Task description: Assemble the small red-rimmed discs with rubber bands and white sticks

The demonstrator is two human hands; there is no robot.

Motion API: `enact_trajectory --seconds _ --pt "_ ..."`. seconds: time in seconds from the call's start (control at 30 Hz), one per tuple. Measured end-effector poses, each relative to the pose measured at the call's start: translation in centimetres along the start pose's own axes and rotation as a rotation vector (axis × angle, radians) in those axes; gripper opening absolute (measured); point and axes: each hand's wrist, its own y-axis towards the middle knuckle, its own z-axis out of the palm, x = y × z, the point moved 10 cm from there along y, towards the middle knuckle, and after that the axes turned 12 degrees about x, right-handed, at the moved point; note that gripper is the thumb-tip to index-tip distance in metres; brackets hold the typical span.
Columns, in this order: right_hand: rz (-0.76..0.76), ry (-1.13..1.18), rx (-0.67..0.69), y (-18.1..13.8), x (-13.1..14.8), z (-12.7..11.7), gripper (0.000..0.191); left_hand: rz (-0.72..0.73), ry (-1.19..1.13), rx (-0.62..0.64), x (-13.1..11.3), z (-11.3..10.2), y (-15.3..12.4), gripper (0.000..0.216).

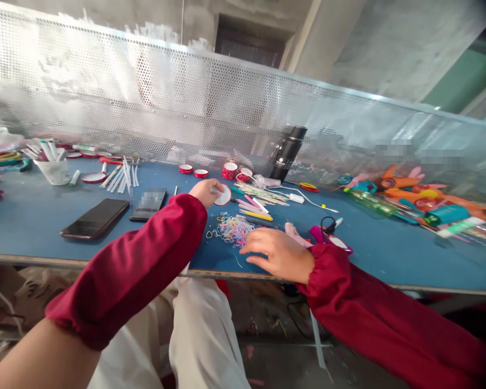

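My left hand (206, 193) is closed on the edge of a round white lid with a red rim (223, 196), at the middle of the blue table. Part of the lid is hidden behind the fingers. Just in front of it lies a loose pile of small coloured rubber bands (231, 229). My right hand (278, 253) hovers or rests at the right side of this pile, thumb and fingers apart, with nothing visible between them. Behind the pile are pens, among them a yellow one (256, 215), and several thin sticks (265, 193).
Two dark phones (95, 219) lie left, near a cup of markers (52, 168). Small red-and-white tins (229, 170) and a tilted black cylinder (288, 155) stand by the perforated metal screen (210, 92). Orange and green items (413, 189) are heaped right, beyond a purple object (332, 240).
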Motion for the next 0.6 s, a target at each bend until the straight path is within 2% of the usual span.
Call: enact_trajectory --seconds 0.17,0.3,0.4,0.5,0.6 --pt "-0.139 -0.393 0.036 1.5 3.3 2.2 0.018 0.002 0.0 -0.009 -0.3 -0.1 -0.2 0.019" --pt "-0.28 -0.522 0.042 1.8 4.7 2.9 0.023 0.01 0.001 0.004 -0.3 0.1 -0.1 0.018" --pt "-0.255 -0.474 0.078 0.9 4.6 2.1 0.022 0.002 0.003 0.006 -0.2 0.1 -0.1 0.019" --pt "-0.078 -0.285 0.169 -1.3 3.4 0.8 0.017 -0.005 -0.003 0.005 -0.2 0.1 0.0 0.019" --pt "0.033 0.002 0.408 -4.4 2.7 1.9 0.016 0.011 -0.009 0.016 -0.2 0.3 0.1 0.02"
